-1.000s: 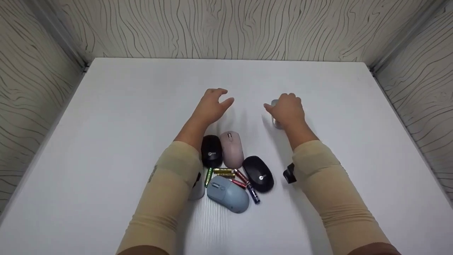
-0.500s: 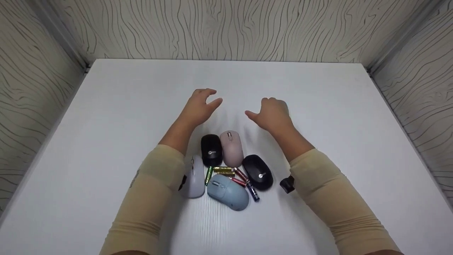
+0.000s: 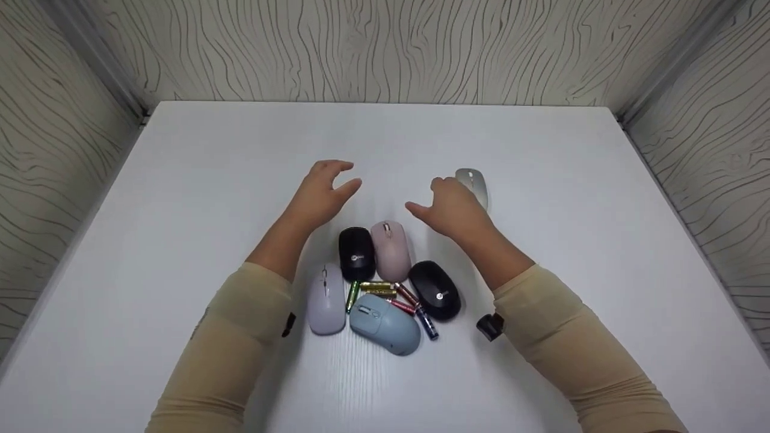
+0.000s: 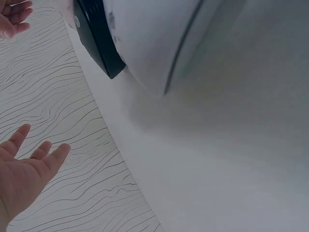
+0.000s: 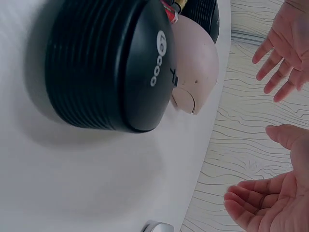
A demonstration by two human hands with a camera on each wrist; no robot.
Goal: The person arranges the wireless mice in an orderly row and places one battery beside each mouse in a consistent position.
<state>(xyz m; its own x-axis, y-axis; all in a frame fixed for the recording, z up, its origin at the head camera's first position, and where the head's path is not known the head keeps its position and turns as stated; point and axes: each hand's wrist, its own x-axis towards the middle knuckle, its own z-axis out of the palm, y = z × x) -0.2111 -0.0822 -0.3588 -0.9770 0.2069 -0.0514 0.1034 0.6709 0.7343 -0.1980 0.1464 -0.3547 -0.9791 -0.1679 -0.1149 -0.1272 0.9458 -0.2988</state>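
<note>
My left hand [image 3: 319,195] hovers beyond the mice with its fingers loosely bent and nothing in them. Facing it is my right hand [image 3: 454,210], also holding nothing, thumb spread from the fingers. Just behind the right hand lies a silver computer mouse [image 3: 473,180], partly covered by it. Nearer the body, a black mouse [image 3: 357,252] and a pink mouse [image 3: 392,251] lie side by side. Another black mouse [image 3: 434,290], a blue mouse [image 3: 386,325] and a lavender mouse [image 3: 326,300] complete a ring around several batteries [image 3: 378,286].
A white table [image 3: 210,156] carries everything. Patterned panels [image 3: 385,51] stand along its back and sides. A dark blue battery [image 3: 427,323] lies between the blue mouse and the right black mouse. Black wrist cameras [image 3: 490,326] hang beneath the sleeves.
Both hands have shifted left and slightly nearer the body. The right hand has moved off the silver mouse, which shows again. The left forearm has uncovered the lavender mouse.
</note>
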